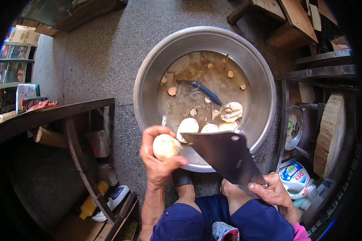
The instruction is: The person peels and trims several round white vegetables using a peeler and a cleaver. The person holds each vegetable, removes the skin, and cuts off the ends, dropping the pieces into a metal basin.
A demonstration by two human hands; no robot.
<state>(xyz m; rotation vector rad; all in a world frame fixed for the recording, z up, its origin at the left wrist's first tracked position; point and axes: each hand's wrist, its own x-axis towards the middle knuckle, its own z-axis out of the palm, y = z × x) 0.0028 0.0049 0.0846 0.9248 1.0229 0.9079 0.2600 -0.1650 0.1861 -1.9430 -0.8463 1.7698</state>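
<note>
My left hand (159,154) is wrapped round a pale, rounded, peeled root vegetable (165,147) at the near left rim of a wide metal basin (205,34). In my right hand (271,188) is the handle of a cleaver (225,154). Its broad dark blade slants up and left across the basin's near rim, the tip close to the vegetable. Behind the blade, several more peeled root vegetables (190,126) lie in cloudy water, partly hidden by it. A dark blue peeler (201,90) rests among peel scraps and small round cut ends (172,91).
Wooden shelving (80,160) with bottles (118,195) stands to my left. On the right, a metal rack (283,120) holds a plate (295,128), a thick round wooden board (330,136) and a detergent bottle (295,176). A wooden stool (291,24) is at the far right.
</note>
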